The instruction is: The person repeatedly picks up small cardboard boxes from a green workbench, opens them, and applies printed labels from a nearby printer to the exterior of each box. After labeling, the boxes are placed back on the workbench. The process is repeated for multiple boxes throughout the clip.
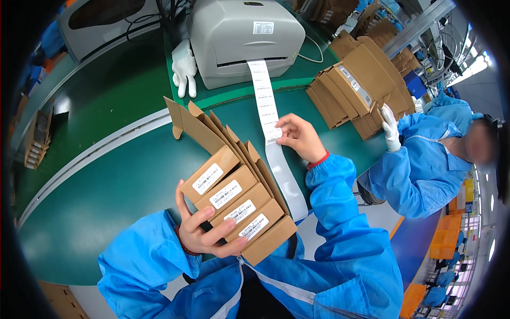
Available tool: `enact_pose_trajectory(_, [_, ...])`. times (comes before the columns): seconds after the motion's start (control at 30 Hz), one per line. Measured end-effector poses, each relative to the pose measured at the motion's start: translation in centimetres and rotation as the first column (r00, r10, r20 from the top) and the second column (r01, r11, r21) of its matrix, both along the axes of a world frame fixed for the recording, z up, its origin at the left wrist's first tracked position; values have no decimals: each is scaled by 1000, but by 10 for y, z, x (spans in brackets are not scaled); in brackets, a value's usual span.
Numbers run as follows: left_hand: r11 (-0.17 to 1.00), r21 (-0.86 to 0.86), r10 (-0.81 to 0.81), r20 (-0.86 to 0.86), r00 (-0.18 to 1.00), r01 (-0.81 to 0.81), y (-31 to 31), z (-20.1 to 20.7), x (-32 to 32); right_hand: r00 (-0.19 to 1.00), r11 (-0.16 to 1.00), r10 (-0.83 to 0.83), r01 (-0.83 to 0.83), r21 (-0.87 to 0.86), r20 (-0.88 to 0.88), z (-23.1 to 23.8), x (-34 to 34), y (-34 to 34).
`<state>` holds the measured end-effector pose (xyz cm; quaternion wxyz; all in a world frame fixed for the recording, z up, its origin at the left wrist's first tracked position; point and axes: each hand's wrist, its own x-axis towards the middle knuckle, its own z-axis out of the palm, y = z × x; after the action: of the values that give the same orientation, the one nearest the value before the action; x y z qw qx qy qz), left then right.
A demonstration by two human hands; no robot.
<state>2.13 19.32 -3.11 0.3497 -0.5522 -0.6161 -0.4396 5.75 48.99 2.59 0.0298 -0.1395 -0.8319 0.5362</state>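
Several small brown cardboard boxes (269, 237) stand in a row, tilted, beside raised open flaps of brown cardboard (223, 135). White printed labels (207, 178) sit on the ends of most of them; the box nearest me shows no label. My left hand (204, 229) grips this row from the left, its fingers spread across the labelled ends. From the slot of a grey label printer (247, 40), a strip of labels (264, 95) runs toward me, its near part bare backing. With thumb and forefinger, my right hand (301, 137) pinches a label on the strip's right edge.
A white glove (184, 69) lies left of the printer. Open cartons (361, 87) are stacked at the right, where a co-worker in blue holds up a white-gloved hand (391, 127). A metal rail (95, 154) crosses the green table (106, 223). More boxes (38, 139) appear far left.
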Motion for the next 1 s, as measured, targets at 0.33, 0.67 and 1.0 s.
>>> enact_pose_trajectory(0.33, [998, 60, -37, -4, 999, 37, 1, -3, 1, 877, 886, -162, 331, 326, -452, 40, 21, -32])
enact_pose_trajectory(0.67, [991, 132, -26, -54, 998, 33, 1, -5, 0, 964, 975, -92, 137, 173, -248, 107, 99, -146])
enact_pose_trajectory(1.0, [993, 94, -73, -13, 997, 74, 1, 7, 3, 993, 909, 114, -88, 408, -40, 121, 95, -167])
